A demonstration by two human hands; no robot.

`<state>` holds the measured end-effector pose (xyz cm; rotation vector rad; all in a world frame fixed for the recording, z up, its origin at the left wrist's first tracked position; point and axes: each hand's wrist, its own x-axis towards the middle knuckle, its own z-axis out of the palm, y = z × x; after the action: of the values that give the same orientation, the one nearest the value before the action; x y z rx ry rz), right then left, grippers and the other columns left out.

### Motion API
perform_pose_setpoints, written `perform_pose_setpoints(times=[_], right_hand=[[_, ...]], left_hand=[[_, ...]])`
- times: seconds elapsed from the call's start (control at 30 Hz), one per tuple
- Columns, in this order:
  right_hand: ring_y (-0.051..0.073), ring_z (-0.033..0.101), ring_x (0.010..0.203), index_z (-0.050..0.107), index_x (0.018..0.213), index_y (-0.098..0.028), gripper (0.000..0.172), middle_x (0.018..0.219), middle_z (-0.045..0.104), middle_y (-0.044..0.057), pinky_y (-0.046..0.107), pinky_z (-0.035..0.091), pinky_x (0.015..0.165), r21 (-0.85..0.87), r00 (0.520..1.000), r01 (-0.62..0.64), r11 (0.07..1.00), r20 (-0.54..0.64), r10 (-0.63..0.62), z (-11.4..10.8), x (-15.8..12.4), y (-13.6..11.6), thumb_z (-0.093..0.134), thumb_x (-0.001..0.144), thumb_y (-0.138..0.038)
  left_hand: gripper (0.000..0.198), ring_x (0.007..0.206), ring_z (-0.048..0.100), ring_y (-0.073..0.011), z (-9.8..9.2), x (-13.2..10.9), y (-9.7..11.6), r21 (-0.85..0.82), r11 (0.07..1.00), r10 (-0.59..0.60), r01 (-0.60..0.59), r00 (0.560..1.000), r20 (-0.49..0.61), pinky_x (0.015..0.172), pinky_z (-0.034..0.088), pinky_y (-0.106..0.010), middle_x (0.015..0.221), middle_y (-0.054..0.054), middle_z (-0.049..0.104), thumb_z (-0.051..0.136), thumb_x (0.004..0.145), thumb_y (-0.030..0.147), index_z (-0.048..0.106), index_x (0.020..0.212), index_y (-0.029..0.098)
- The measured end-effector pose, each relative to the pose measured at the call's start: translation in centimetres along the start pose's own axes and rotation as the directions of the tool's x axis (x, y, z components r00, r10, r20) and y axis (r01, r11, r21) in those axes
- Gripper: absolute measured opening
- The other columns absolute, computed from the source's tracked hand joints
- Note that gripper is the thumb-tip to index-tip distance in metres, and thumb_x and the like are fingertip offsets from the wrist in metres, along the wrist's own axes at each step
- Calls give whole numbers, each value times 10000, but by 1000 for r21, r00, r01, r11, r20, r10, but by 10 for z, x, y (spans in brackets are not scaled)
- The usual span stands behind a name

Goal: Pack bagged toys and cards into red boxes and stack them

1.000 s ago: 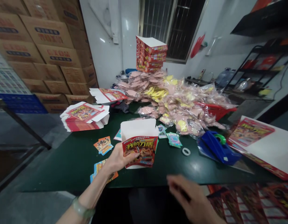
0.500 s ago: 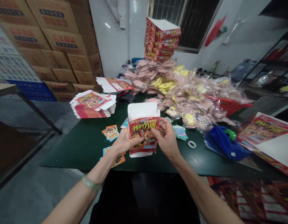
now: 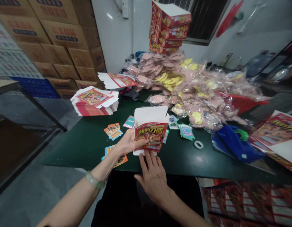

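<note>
A red printed carton (image 3: 152, 134) with white end flaps is held upright over the green table (image 3: 183, 160). My left hand (image 3: 129, 142) grips its left side, thumb across the front. At the bottom flap is my right hand (image 3: 152, 173), its fingertips touching the flap and its fingers stretched out. Orange and blue cards (image 3: 113, 131) lie to the left, with more cards (image 3: 121, 160) partly behind my left wrist. Green and pink cards (image 3: 186, 131) lie to the right of the carton.
Flattened cartons (image 3: 92, 99) are stacked at the back left. Bagged pink and yellow pieces (image 3: 190, 88) are heaped behind, below stacked boxes (image 3: 169, 28). To the right are a white ring (image 3: 198, 144), a blue tape dispenser (image 3: 235, 143) and a red box (image 3: 278, 129).
My right hand has left the carton's right side and moved down to its bottom flap. The carton is turned slightly, and the camera view has shifted.
</note>
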<state>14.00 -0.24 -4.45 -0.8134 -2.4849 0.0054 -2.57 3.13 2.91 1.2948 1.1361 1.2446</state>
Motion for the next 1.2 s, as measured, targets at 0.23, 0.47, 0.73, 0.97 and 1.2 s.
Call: perform_pose_setpoints(times=[0.23,0.47,0.73,0.97,1.2], right_hand=[[210,585,1020,531,1126,-190,336,1062,610,103,377,508,854,347,818,53,936,-553,159,-71,31,39,544,812,-72],[190,591,1050,437,1216,-222,384,1175,540,106,359,520,868,715,790,132,687,-494,363,-43,90,70,544,853,-158],[191,515,1061,512,1159,-241,361,1122,494,83,349,477,859,534,837,233,813,-536,113,-47,79,76,550,828,-102],[155,538,1001,568,947,-222,205,1108,496,60,308,449,851,583,867,173,794,-473,158,-74,84,55,459,866,-69],[98,551,743,425,1227,-312,360,964,548,3,231,484,665,826,962,-71,559,-92,257,-91,94,62,488,893,-194]], left_hand=[[397,897,670,-260,1,-1,-8,-20,1000,15,-14,997,71,795,543,-370,978,-102,721,731,692,276,642,1052,132],[434,949,666,-279,6,2,-12,-65,998,29,-24,997,78,831,544,-401,1025,-128,706,711,726,295,587,1108,130],[785,981,650,-228,13,-15,-30,314,891,447,-327,750,-487,781,563,-312,1290,-98,553,752,672,233,358,1350,256],[164,973,635,-233,5,-18,-10,435,815,573,-382,647,-503,820,511,-301,979,-60,703,611,798,291,723,884,205],[430,820,662,-173,18,-16,19,-301,884,130,-359,805,-579,682,523,-243,981,-38,701,669,764,322,575,1180,260]])
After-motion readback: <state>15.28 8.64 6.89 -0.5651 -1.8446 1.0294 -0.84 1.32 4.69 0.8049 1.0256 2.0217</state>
